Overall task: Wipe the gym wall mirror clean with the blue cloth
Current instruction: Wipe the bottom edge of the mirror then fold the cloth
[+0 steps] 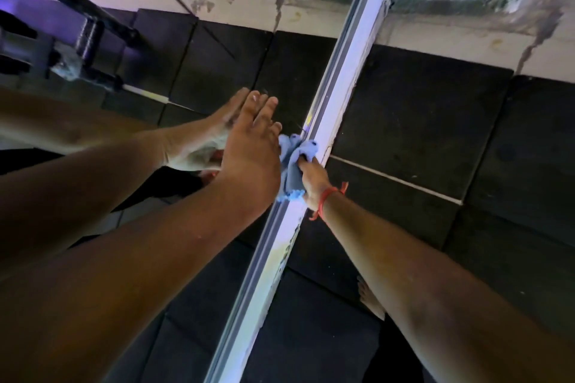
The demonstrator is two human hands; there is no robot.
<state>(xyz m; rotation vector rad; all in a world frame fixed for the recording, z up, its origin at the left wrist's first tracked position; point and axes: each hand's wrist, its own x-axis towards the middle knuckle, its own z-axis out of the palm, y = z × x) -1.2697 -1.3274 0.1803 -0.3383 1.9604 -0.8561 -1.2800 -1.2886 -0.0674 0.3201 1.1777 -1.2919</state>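
Soft nubby blue cloth (292,169), glossy glass mirror (199,50), smooth metal frame strip (342,78), matt rubber floor tiles (420,121).

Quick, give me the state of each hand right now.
Left hand: open, fingers straight, flat against the mirror.
Right hand: closed, gripping the bunched blue cloth at the mirror's frame.

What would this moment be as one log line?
left hand flat on mirror | right hand grips blue cloth at frame

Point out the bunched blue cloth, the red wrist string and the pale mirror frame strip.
bunched blue cloth (291,171): head view, middle fold.
red wrist string (325,197): head view, band on wrist.
pale mirror frame strip (345,78): head view, upper stretch.
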